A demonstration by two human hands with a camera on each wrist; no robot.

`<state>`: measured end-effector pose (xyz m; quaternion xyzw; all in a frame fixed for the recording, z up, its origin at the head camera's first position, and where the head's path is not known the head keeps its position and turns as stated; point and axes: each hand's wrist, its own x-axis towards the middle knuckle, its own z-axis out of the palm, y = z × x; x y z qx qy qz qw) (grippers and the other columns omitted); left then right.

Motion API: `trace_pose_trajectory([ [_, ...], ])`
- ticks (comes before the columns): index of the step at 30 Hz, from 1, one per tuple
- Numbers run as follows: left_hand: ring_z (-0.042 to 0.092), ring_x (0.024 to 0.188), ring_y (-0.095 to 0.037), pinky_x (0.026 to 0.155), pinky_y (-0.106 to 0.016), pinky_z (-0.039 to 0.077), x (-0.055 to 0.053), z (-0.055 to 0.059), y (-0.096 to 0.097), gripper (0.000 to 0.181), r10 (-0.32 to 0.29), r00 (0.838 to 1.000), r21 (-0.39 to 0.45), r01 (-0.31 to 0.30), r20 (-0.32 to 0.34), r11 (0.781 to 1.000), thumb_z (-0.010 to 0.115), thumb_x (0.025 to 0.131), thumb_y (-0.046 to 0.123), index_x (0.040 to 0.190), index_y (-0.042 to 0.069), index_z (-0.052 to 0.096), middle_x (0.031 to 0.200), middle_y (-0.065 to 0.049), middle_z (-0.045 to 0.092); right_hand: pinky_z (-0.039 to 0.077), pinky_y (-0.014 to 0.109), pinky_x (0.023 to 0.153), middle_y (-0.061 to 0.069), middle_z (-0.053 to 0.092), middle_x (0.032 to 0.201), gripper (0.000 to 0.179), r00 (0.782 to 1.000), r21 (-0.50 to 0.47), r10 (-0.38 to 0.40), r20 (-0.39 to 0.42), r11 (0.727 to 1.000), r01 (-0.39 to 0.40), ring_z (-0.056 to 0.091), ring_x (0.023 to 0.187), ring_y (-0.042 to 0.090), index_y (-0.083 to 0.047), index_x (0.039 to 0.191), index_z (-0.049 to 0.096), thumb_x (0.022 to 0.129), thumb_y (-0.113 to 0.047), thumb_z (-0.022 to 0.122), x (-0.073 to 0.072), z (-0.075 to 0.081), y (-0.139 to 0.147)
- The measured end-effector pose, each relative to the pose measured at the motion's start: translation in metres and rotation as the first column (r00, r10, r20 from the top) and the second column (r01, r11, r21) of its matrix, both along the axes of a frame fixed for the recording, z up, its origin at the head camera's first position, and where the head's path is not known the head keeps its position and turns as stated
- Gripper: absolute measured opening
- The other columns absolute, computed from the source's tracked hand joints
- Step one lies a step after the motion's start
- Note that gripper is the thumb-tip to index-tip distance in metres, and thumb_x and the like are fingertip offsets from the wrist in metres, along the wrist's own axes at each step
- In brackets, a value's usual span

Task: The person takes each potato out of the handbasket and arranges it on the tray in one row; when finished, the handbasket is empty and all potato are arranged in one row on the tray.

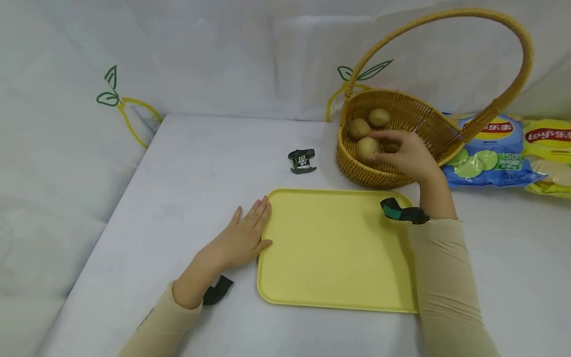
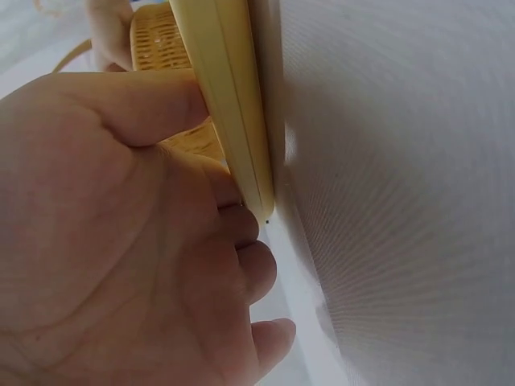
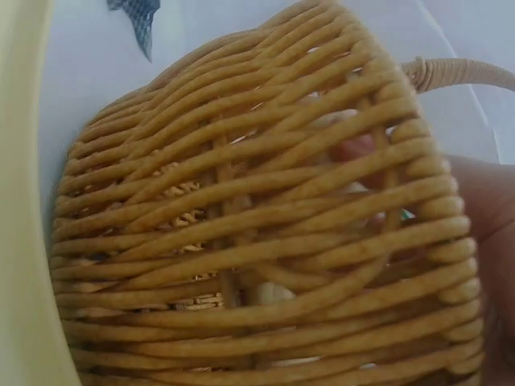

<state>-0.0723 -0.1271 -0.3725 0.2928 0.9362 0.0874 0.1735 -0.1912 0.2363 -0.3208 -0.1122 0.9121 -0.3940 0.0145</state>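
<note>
A yellow rectangular tray lies on the white table, and my left hand rests at its left edge with straight fingers. In the left wrist view the thumb touches the tray's rim. Behind the tray stands a wicker basket with a tall arched handle. Inside it my right hand pinches a round tan potato between thumb and fingers. Two more potatoes, one at the left and one behind, lie close by; another is partly hidden under the hand. In the right wrist view the basket wall hides most of the hand.
A blue chip bag and a yellow one lie right of the basket. A small dark wrapper-like piece lies on the table left of the basket. The basket's handle arches high above it, leaning right.
</note>
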Motion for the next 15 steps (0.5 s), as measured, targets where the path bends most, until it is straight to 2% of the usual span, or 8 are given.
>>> trace_pose_trajectory([
  [4, -0.003, 0.143, -0.028, 0.111, -0.056, 0.004, -0.001, -0.001, 0.0, 0.071, -0.002, 1.0, 0.012, 0.002, 0.011, 1.0, 0.042, 0.101, 0.035, 0.149, -0.004, 0.006, 0.156, -0.017, -0.006, 0.04, 0.04, 0.097, 0.007, 0.053, 0.134, 0.052, 0.997, -0.108, -0.077, -0.019, 0.991, 0.075, 0.046, 0.124, 0.023, -0.01, 0.131, 0.058, 0.082, -0.021, 0.075, 0.007, 0.007, -0.004],
  [7, -0.004, 0.143, -0.027, 0.111, -0.055, 0.003, -0.001, -0.002, 0.0, 0.071, 0.003, 1.0, 0.009, -0.003, 0.014, 1.0, 0.041, 0.101, 0.035, 0.149, -0.003, 0.005, 0.156, -0.016, -0.007, 0.041, 0.027, 0.096, 0.001, 0.058, 0.128, 0.049, 0.994, -0.256, -0.088, -0.068, 0.964, 0.068, 0.047, 0.122, 0.014, -0.009, 0.128, 0.06, 0.081, -0.011, 0.075, 0.012, 0.012, -0.013],
  [10, -0.005, 0.143, -0.026, 0.111, -0.054, 0.003, -0.001, -0.003, 0.0, 0.071, 0.013, 1.0, 0.0, -0.013, 0.013, 1.0, 0.04, 0.101, 0.036, 0.149, -0.002, 0.004, 0.156, -0.014, -0.008, 0.044, 0.017, 0.087, -0.001, 0.062, 0.119, 0.045, 0.994, -0.456, -0.044, -0.105, 0.89, -0.008, 0.053, 0.113, 0.012, -0.007, 0.123, 0.064, 0.08, 0.002, 0.072, 0.018, 0.015, -0.025],
  [12, -0.005, 0.143, -0.026, 0.111, -0.054, 0.002, -0.001, -0.003, 0.001, 0.071, 0.02, 1.0, 0.001, -0.02, 0.014, 1.0, 0.039, 0.101, 0.036, 0.149, -0.003, 0.004, 0.156, -0.015, -0.008, 0.045, 0.016, 0.086, 0.001, 0.064, 0.116, 0.044, 0.992, -0.556, -0.001, -0.13, 0.828, -0.072, 0.055, 0.11, 0.012, -0.005, 0.12, 0.065, 0.079, 0.009, 0.071, 0.022, 0.016, -0.034],
  [14, -0.006, 0.143, -0.027, 0.111, -0.053, 0.001, 0.0, -0.002, 0.002, 0.071, 0.028, 0.999, -0.002, -0.028, 0.016, 1.0, 0.039, 0.101, 0.036, 0.149, -0.003, 0.003, 0.156, -0.015, -0.007, 0.045, 0.017, 0.087, 0.001, 0.065, 0.115, 0.043, 0.989, -0.584, 0.031, -0.147, 0.804, -0.112, 0.055, 0.11, 0.012, -0.003, 0.12, 0.065, 0.079, 0.01, 0.07, 0.027, 0.015, -0.044],
  [15, -0.006, 0.143, -0.027, 0.111, -0.053, 0.001, 0.0, -0.001, 0.002, 0.072, 0.032, 0.999, -0.006, -0.032, 0.016, 0.999, 0.039, 0.101, 0.036, 0.149, -0.003, 0.003, 0.156, -0.015, -0.007, 0.045, 0.018, 0.088, 0.0, 0.065, 0.115, 0.043, 0.988, -0.57, 0.04, -0.152, 0.813, -0.121, 0.055, 0.11, 0.012, -0.003, 0.12, 0.064, 0.079, 0.009, 0.07, 0.029, 0.015, -0.05],
])
